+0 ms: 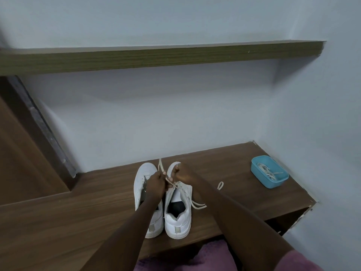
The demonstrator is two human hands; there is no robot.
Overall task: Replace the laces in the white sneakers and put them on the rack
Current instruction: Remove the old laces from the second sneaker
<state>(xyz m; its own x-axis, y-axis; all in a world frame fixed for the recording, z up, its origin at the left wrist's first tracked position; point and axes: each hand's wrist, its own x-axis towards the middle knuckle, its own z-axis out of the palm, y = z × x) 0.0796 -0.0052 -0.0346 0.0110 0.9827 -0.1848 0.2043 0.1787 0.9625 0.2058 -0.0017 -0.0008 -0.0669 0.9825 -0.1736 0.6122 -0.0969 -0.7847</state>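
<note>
Both hands meet over the right sneaker (178,222), at its eyelets. Left hand (156,182) pinches the cream lace (161,167). Right hand (184,176) is just beside it, fingers curled on the same lace. Sneaker touches its mate, the left sneaker (143,173), on the wooden bench top (78,202). Blue tray (258,176) holding spare laces (267,171) sits well apart, to the right.

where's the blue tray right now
Head view: the blue tray sits at the far right of the wooden bench, near the wall, apart from the white sneakers to its left, laces coiled inside.
</note>
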